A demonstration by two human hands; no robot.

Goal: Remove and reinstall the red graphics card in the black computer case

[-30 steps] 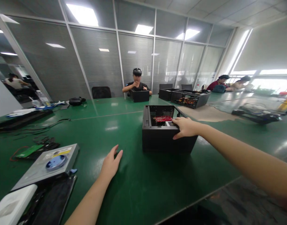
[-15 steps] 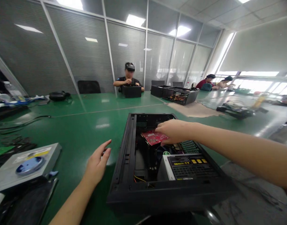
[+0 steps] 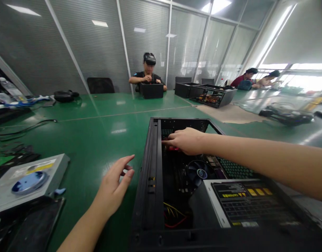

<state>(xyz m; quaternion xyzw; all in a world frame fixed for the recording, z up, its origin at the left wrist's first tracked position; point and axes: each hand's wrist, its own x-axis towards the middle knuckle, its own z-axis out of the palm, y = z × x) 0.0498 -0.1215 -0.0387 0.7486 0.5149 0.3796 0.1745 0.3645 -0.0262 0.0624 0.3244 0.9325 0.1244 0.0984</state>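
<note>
My right hand (image 3: 185,140) reaches into the far part of an open black computer case (image 3: 153,168), its fingers closed around a red graphics card (image 3: 173,148). Most of the card is hidden under the hand; only a red strip shows. Below it in the case sits a round CPU fan (image 3: 200,172), and nearer to me a power supply (image 3: 237,197) with a black and yellow label. Left of the case, my left hand (image 3: 115,182) hovers over the green table with fingers apart, holding nothing.
A silver optical drive (image 3: 32,175) lies at the left on a dark panel (image 3: 32,224), near black cables (image 3: 24,129). Across the table (image 3: 105,133) a co-worker (image 3: 149,75) handles a black box (image 3: 151,90). More open cases (image 3: 205,93) stand beyond, and people sit at far right.
My right hand has lowered the red graphics card deeper into the case, toward its far left. My left hand has shifted slightly right. The view has tilted down, and the case looks closer.
</note>
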